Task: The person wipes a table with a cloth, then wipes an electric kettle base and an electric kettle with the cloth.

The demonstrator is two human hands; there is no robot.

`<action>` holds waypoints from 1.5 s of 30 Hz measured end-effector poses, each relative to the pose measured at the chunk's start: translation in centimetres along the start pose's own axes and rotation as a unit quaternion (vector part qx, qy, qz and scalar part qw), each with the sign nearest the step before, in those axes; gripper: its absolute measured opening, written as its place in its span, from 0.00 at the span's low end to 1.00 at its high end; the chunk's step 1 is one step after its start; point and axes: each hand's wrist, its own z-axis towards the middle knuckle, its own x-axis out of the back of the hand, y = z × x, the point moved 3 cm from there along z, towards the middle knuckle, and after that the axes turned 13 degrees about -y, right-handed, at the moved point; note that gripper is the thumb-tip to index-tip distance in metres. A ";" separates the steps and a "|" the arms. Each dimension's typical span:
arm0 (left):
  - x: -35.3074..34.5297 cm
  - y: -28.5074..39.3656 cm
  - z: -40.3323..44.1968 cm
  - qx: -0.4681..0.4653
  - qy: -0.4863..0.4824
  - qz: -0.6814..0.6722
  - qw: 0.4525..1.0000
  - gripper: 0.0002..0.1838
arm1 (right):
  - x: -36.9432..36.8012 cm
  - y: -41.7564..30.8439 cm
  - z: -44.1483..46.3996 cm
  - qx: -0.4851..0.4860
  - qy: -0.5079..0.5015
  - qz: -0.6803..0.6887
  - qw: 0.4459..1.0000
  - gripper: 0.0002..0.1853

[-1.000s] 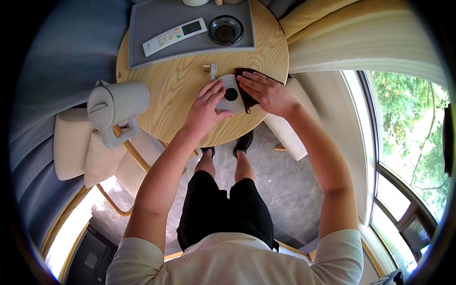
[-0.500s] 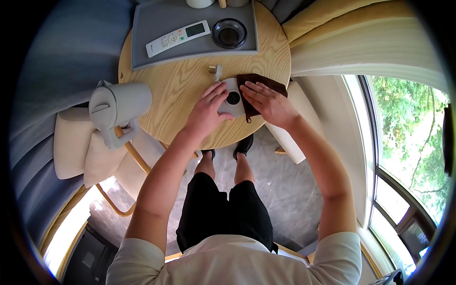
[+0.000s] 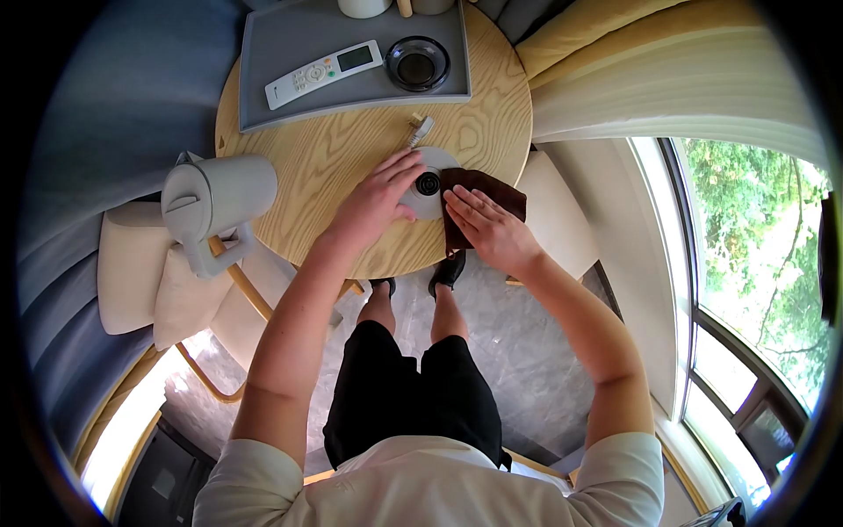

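Note:
A round, light grey kettle base (image 3: 434, 160) with a black central connector lies on the wooden table. My left hand (image 3: 386, 191) grips its left side, fingers on the far rim and thumb nearer me. My right hand (image 3: 492, 227) lies over a dark brown cloth (image 3: 505, 186), fingers straight and close together, pressing it at the base's right edge. The right thumb is hidden. Just beyond the base lies a white plug (image 3: 421, 131) on its short cord. A light grey kettle (image 3: 230, 189) stands at the table's left edge.
On a grey tray (image 3: 263, 66) at the far side are a white remote control (image 3: 323, 74) and a dark glass ashtray (image 3: 418, 63). A cushioned chair (image 3: 140, 263) is at the left. A window (image 3: 746, 255) and curtain are on the right.
My right hand and the cloth have slid a little towards me along the base's edge. The plug has swung to the right. The left hand stays at the base.

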 end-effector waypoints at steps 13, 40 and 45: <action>-5.9 2.0 -0.7 0.142 0.210 -0.018 0.967 0.50 | 0.7 0.4 0.2 -0.003 -0.006 0.032 0.999 0.28; -3.6 1.8 -0.2 0.123 0.141 0.047 0.981 0.48 | 1.2 4.5 3.1 0.015 -0.008 0.003 1.000 0.28; -2.6 1.6 0.2 0.126 0.098 0.047 0.986 0.48 | 1.1 2.9 1.4 0.009 -0.015 0.013 1.000 0.28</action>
